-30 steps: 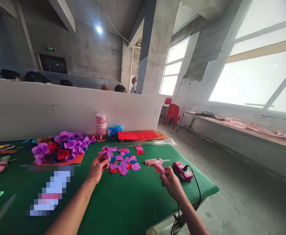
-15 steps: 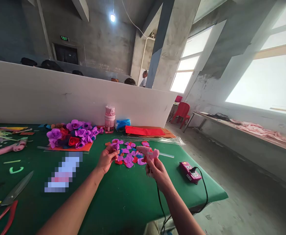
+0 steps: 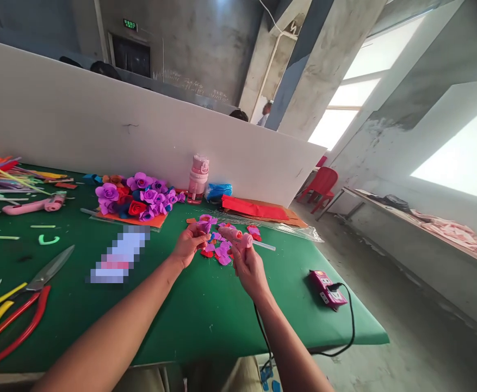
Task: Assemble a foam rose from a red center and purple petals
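Observation:
Between the fingers of my left hand (image 3: 187, 247) is a purple paper flower (image 3: 206, 221), its petals showing above the fingertips. My right hand (image 3: 249, 270) is wrapped round the handle of a pink glue gun (image 3: 238, 236). A clear glue stick (image 3: 265, 246) juts from the gun's back end, and its nozzle points left toward the flower. Loose purple, red and blue paper petals (image 3: 223, 253) lie on the green table between and behind my hands. The nozzle tip is too small to make out against the petals.
Finished paper flowers (image 3: 150, 196) stand at back left, near a pink bottle (image 3: 198, 179). Scissors (image 3: 53, 268), pliers with red handles (image 3: 26, 326) and a second pink glue gun (image 3: 36, 205) lie left. A power strip (image 3: 328, 289) with a black cord sits near the right edge.
The view has tilted down and shifted left. My right hand has brought the glue gun closer to the flower in my left hand.

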Motion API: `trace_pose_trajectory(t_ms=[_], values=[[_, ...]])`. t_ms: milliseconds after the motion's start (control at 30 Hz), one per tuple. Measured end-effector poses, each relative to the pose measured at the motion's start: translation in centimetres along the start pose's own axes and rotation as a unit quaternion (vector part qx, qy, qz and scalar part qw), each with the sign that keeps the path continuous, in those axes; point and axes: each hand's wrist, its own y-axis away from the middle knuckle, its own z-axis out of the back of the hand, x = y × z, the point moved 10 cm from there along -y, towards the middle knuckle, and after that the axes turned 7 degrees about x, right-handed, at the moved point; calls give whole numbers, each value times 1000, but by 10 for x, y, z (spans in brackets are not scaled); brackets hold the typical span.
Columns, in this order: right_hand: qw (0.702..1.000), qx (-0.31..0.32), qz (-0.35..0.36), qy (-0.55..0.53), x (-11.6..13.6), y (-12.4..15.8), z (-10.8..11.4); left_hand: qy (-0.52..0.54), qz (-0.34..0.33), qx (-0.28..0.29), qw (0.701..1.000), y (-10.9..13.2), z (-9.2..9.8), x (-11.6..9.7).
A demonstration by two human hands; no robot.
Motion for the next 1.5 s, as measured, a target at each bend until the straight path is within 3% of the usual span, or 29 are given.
trace_pose_trajectory(t_ms=[433,867,1500], values=[[995,11,18,93,12,-2,-8,1,4,-3,1000,0,1,1],[985,-7,93,142,35,0,-10,3,0,3,1000,-1,0,1],[984,2,130,121,49,1,-14,1,1,8,1000,-2,-1,2]])
